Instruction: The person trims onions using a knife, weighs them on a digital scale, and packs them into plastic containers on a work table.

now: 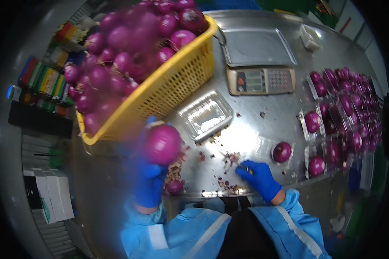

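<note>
My left hand (149, 181), in a blue glove, is wrapped round a large red onion (163, 144) and lifts it beside the yellow crate. A smaller red onion (174, 187) lies on the steel table just right of that wrist. My right hand (260, 179), gloved in blue too, rests low over the table with its fingers curled; what they hold, if anything, is too small to make out. Onion skin scraps (231, 158) lie to its left. Beyond them sits a clear plastic tray (206, 115). Another red onion (282, 152) lies in a clear tray to the right.
A yellow crate (177, 82) heaped with red onions (121, 62) leans at the left. A weighing scale (261, 80) stands at the back of the steel table (250, 114). Packed trays of onions (345, 116) are stacked at the right, with a small white container (310, 38) behind.
</note>
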A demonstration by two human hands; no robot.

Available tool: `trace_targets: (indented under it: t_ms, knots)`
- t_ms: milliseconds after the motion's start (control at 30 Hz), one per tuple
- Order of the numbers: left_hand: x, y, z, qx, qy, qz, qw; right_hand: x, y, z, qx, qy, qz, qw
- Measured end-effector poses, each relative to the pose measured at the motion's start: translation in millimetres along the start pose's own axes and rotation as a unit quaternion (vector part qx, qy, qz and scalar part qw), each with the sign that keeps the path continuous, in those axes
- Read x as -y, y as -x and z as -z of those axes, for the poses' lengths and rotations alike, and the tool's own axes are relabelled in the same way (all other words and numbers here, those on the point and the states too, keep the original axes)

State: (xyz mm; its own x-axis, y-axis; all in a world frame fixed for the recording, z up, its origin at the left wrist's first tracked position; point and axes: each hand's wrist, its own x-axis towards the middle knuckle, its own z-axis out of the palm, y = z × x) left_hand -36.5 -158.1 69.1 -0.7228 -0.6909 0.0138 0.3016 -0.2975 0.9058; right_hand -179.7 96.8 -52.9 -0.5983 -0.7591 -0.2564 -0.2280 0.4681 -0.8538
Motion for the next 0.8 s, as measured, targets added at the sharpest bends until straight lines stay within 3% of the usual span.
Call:
trace_targets:
  t_ms: [33,67,100,133,200,300,467,567,633,700,767,800]
  knots:
    - [10,14,-13,0.012,0.044,0.053,0.998,5,0,8,-0.011,-0.053,0.046,0.997]
    - [24,23,-13,0.014,-0.047,0.095,0.994,16,-1,17,-0.023,-0.106,0.094,0.990]
    - [35,30,-11,0.043,-0.080,0.126,0.988,32,0,30,-0.036,-0.025,0.181,0.982]
    - [43,36,-10,0.075,-0.113,0.157,0.978,46,1,41,0.006,0.023,0.195,0.980]
    - [47,49,-20,0.109,-0.147,0.162,0.970,48,1,37,-0.001,0.052,0.283,0.958]
    - [48,63,-29,0.150,-0.158,0.212,0.953,48,-1,30,0.007,0.186,0.281,0.942]
    - [41,70,-40,0.217,-0.222,0.206,0.928,39,7,28,0.021,0.167,0.297,0.940]
    - [39,76,-36,0.146,-0.303,0.208,0.918,0,11,23,0.023,0.108,0.248,0.963]
    - [43,76,-23,0.132,-0.286,0.190,0.930,-31,16,16,0.032,0.084,0.169,0.981]
    - [46,77,-8,0.122,-0.263,0.190,0.938,-17,20,11,0.031,-0.017,0.147,0.989]
    - [58,76,-12,0.003,0.005,0.269,0.963,2,18,7,-0.001,-0.081,0.125,0.989]
    - [62,77,-13,-0.057,0.141,0.302,0.941,7,17,7,-0.005,-0.044,0.127,0.991]
